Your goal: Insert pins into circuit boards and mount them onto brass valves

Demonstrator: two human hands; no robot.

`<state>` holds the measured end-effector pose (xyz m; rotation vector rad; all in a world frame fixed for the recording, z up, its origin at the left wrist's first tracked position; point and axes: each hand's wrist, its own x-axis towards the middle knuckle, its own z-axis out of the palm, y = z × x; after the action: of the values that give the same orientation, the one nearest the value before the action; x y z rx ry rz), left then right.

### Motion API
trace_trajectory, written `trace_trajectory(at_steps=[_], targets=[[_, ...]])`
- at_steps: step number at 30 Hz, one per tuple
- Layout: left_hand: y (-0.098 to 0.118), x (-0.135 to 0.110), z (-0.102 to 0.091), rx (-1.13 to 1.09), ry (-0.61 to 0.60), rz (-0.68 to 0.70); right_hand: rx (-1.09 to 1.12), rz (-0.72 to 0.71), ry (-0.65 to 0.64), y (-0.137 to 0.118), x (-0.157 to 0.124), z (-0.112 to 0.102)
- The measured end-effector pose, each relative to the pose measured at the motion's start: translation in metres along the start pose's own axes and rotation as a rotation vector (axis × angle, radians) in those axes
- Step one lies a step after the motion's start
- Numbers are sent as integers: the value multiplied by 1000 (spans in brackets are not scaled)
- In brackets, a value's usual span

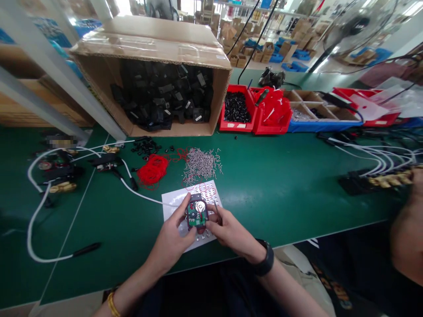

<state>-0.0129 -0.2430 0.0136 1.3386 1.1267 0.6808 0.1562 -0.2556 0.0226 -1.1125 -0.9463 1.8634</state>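
Note:
Between my two hands sits a small black housing with a green circuit board (197, 215) and a round silvery disc facing up. My left hand (173, 235) grips its left side, thumb at the lower edge. My right hand (228, 226) holds the right side and also has tweezers (217, 210), dark and slim, between its fingers. A white cable (148, 197) runs from the left toward the housing. Beneath lies a white sheet (170, 200) with rows of small shiny round pieces. Just beyond it are a pile of small metal screws (202, 164) and a bundle of red rings (152, 169).
A large cardboard box (221, 92) of black parts stands at the back. Red bins (236, 125) and a divided blue tray (324, 127) line the rear. Cabled assemblies (61, 171) lie left. At right, another person's arm (408, 224) is near brass fittings (393, 178).

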Motion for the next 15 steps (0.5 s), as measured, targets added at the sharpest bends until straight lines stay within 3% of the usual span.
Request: trace_trajectory(at_steps=[3,6,8,10,12,14,15], targets=[[-2,2,0,165,29,32,-20,-43,18,12,-1,4],[-7,5,-1,321,62,113,-222,-60,92,10,-4,-4],[-15,7,-2,397,84,179,-484,-39,43,-7,2,-26],[-24,9,-2,431,97,224,-800,-29,118,-36,20,-61],[-31,11,-3,426,117,251,-1035,-99,568,-70,50,-100],[-36,12,-3,391,140,271,-1127,-146,857,-98,88,-133],[-37,13,-3,371,150,277,-1164,-159,936,-109,107,-145]])
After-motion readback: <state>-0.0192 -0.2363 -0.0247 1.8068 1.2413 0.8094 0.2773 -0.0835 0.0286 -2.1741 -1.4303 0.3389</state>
